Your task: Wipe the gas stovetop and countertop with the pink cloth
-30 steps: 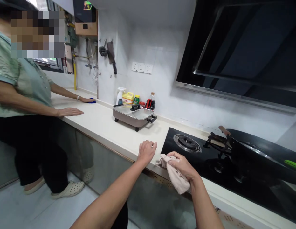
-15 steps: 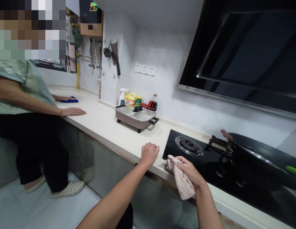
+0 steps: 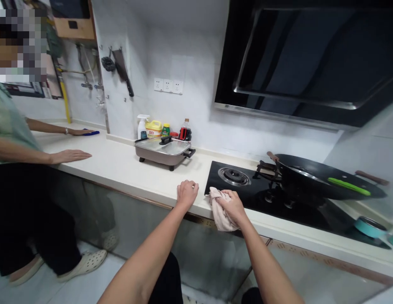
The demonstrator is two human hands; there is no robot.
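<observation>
My left hand [image 3: 187, 193] rests on the pale countertop [image 3: 126, 171] near its front edge. Its fingers are curled in, a ring shows on one of them, and nothing shows in its grip. A pinkish cloth [image 3: 220, 213] is bunched in my right hand [image 3: 233, 207] and hangs over the counter's front edge. That hand is closed on the cloth, beside the near left corner of the black glass hob [image 3: 215, 175]. Beyond my left hand stands a brown electric pan [image 3: 161, 158] under a glass lid.
A large wok [image 3: 297, 179] with a green-handled tool [image 3: 348, 186] sits on the hob. Bottles, including a white spray bottle [image 3: 142, 126], stand behind the pan. At left, another person's hand [image 3: 78, 131] presses a blue cloth [image 3: 91, 132]. The range hood [image 3: 294, 55] overhangs the hob.
The view has swung right, bringing the whole wok and a turquoise container into sight. My right hand keeps the cloth, now bunched closer to the counter edge. My left hand stays on the countertop.
</observation>
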